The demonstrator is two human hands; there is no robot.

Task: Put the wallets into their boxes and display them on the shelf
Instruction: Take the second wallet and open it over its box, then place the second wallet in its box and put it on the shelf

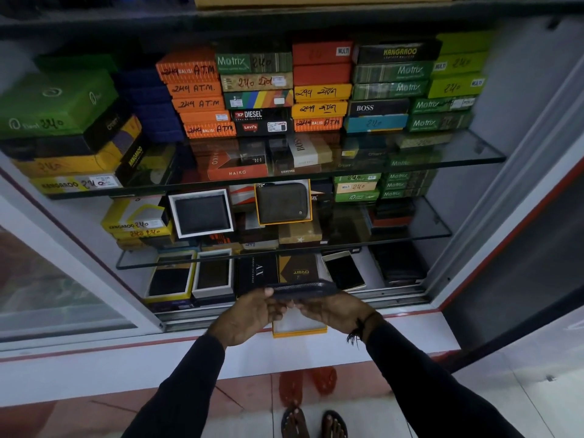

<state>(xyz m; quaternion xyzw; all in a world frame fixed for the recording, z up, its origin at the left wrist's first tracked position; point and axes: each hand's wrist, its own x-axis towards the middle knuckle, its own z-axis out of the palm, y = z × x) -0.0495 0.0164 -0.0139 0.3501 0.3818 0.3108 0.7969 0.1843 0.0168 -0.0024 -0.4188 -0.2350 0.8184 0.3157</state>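
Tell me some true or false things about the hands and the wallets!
1. Both hands hold one dark zip wallet. True.
2. The left hand is empty. False: it grips the wallet's left end, and the right hand grips the other end.
3. An open yellow box sits on the ledge under the hands. True.
4. The brown wallet on the middle shelf lies in a white box. False: its box is yellow-edged.
5. The top shelf is bare. False: it is stacked with boxes.

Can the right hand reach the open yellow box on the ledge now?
Probably not freely: the right hand and left hand both hold the dark zip wallet directly above the yellow box. Nothing else blocks the way.
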